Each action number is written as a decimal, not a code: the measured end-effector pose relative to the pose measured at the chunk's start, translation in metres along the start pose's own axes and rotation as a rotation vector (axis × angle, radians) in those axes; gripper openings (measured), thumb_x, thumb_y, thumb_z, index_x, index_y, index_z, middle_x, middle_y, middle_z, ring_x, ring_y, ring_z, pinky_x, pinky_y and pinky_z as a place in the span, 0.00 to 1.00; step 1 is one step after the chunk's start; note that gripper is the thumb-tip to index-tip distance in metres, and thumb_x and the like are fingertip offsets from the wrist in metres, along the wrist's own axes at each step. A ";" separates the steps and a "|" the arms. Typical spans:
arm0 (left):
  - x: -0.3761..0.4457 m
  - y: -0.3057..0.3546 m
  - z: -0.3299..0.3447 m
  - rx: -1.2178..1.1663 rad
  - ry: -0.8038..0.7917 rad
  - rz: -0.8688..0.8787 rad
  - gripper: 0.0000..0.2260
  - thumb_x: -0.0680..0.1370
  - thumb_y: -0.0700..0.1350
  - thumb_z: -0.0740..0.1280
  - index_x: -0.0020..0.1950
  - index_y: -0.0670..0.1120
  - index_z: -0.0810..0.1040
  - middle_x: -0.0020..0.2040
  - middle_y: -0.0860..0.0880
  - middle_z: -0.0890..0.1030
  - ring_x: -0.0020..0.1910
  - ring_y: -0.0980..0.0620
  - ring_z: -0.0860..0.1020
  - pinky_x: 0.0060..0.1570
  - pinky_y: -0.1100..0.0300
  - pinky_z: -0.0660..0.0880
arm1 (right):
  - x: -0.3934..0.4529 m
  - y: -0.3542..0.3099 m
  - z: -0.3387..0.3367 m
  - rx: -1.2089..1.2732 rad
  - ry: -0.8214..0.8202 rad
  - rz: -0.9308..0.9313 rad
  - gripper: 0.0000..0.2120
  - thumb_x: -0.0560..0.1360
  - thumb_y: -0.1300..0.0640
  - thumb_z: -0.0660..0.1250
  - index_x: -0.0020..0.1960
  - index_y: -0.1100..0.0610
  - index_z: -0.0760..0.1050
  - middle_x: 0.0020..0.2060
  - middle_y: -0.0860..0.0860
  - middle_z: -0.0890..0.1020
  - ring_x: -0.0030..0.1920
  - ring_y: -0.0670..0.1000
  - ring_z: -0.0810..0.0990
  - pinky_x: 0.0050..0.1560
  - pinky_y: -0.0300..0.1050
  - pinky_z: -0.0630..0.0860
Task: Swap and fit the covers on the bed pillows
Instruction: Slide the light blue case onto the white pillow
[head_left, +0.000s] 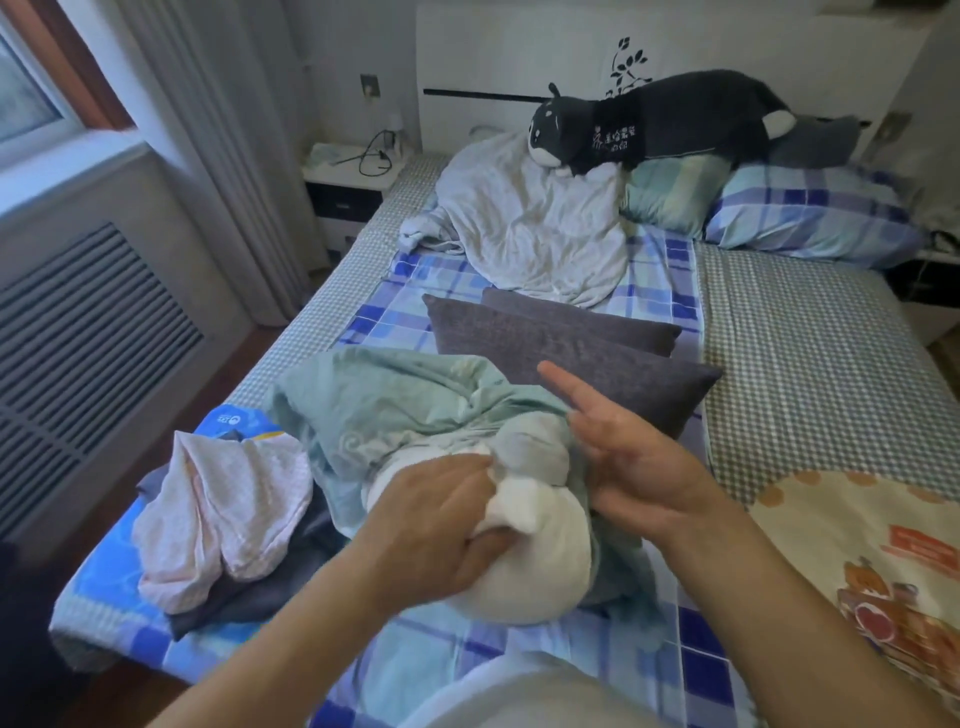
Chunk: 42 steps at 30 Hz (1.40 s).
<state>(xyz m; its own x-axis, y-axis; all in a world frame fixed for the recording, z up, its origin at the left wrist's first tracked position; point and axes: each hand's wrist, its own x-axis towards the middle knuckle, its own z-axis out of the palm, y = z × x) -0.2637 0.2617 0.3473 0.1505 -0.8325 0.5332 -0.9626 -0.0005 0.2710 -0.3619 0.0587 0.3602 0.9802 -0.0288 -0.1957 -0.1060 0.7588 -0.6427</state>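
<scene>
My left hand (441, 519) grips the white pillow (524, 551) just in front of the grey cushions (571, 353), steadying it; my right hand (639, 457), fingers straight, presses the green cover (395, 410) (half on).

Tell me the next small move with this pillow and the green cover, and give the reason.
Probably pull the green cover further off the white pillow while the left hand holds on. The left hand grips the pillow's bunched white end, the cover is crumpled over its far part, and the right hand is open with its fingers against the cover's gathered edge.
</scene>
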 end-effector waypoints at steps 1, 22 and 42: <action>0.011 -0.007 -0.008 0.069 -0.036 -0.076 0.15 0.83 0.57 0.57 0.47 0.48 0.73 0.36 0.45 0.82 0.35 0.43 0.81 0.35 0.56 0.74 | -0.003 -0.001 0.004 -0.056 -0.091 0.019 0.46 0.65 0.60 0.81 0.78 0.50 0.63 0.71 0.65 0.72 0.67 0.64 0.74 0.65 0.54 0.76; 0.005 0.052 0.029 0.312 0.224 -0.470 0.04 0.75 0.47 0.73 0.41 0.52 0.82 0.36 0.48 0.72 0.36 0.43 0.73 0.38 0.50 0.66 | -0.047 0.036 0.057 -0.801 0.627 -0.253 0.35 0.71 0.75 0.68 0.65 0.39 0.76 0.61 0.41 0.81 0.59 0.39 0.80 0.64 0.47 0.78; 0.027 0.078 0.023 -1.593 0.545 -1.209 0.16 0.76 0.48 0.60 0.55 0.43 0.84 0.56 0.44 0.85 0.55 0.52 0.84 0.48 0.63 0.80 | -0.044 -0.005 -0.004 -1.252 0.329 0.179 0.10 0.77 0.55 0.70 0.56 0.43 0.81 0.49 0.40 0.86 0.50 0.41 0.84 0.53 0.46 0.81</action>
<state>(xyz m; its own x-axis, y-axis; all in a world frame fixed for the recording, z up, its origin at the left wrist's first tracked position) -0.3401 0.2268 0.3647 0.7420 -0.5673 -0.3571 0.5994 0.3231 0.7323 -0.4046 0.0536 0.3695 0.8691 -0.2828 -0.4058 -0.4868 -0.3429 -0.8034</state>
